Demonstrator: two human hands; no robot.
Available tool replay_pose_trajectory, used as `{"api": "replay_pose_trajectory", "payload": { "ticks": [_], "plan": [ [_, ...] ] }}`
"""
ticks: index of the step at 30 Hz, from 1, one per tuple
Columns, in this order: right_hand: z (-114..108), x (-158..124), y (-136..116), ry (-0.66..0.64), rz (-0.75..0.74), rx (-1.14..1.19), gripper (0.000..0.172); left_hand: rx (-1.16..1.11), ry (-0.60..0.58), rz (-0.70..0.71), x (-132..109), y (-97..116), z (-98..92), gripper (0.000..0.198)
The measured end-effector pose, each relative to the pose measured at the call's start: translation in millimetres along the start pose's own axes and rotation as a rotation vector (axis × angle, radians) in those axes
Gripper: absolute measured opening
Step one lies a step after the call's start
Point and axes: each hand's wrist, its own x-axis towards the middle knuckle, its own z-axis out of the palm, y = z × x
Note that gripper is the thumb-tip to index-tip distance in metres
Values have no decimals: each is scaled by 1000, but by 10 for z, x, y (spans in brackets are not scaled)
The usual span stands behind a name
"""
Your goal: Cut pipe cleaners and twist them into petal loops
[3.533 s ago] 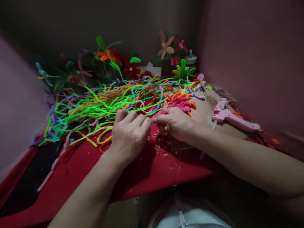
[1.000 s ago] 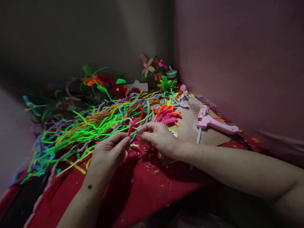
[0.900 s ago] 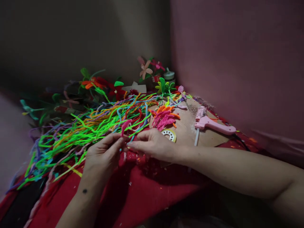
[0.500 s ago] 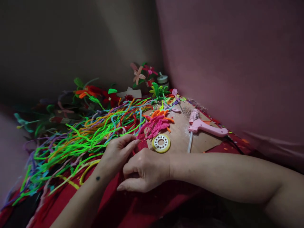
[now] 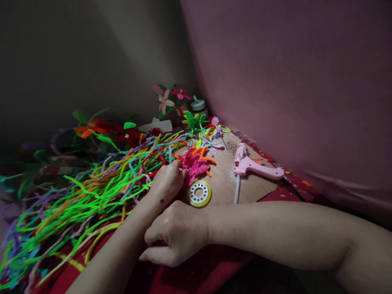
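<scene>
My left hand point(image 5: 168, 179) is closed, its fingertips at the near left edge of a heap of bent pink pipe-cleaner petals point(image 5: 196, 165). It seems to pinch one of them, though the knuckles partly cover the contact. Closer to me, my right hand point(image 5: 177, 232) has its fingers curled in and its thumb held a little apart; whatever is inside the curl is hidden. A round roll with a yellow rim and white holed core point(image 5: 199, 194) lies just beyond the right hand. Orange bent petals point(image 5: 203, 153) lie behind the pink ones.
A pink glue gun point(image 5: 260, 168) with a clear glue stick lies on a cardboard sheet point(image 5: 223, 175). Many loose coloured pipe cleaners point(image 5: 92, 196) spread across the left. Pipe-cleaner flowers point(image 5: 165, 100) and a lidded jar point(image 5: 198, 105) stand at the back, beside a pink wall point(image 5: 284, 81).
My left hand has moved right and away from me to the pink petals. My right hand sits slightly lower and further left in view. The whole view has shifted a little.
</scene>
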Motion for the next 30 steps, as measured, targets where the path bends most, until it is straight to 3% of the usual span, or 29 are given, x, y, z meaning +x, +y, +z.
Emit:
{"api": "replay_pose_trajectory", "payload": {
  "ticks": [6,9,11,22,30],
  "plan": [
    [-31,1,-17,-29,-7,-20,27,-8,38,-56,82,-15,66,36],
    [-26,1,-17,-34,-1,-23,28,-56,24,-48,103,-26,51,22],
    [-24,-1,-15,-37,4,-20,28,-109,11,-46,107,-33,32,17],
    [-29,-17,3,-41,11,5,29,-460,-87,-117,52,-79,57,30],
    [-24,-21,-10,-42,30,10,29,-467,-3,-167,76,-63,90,29]
  ]
}}
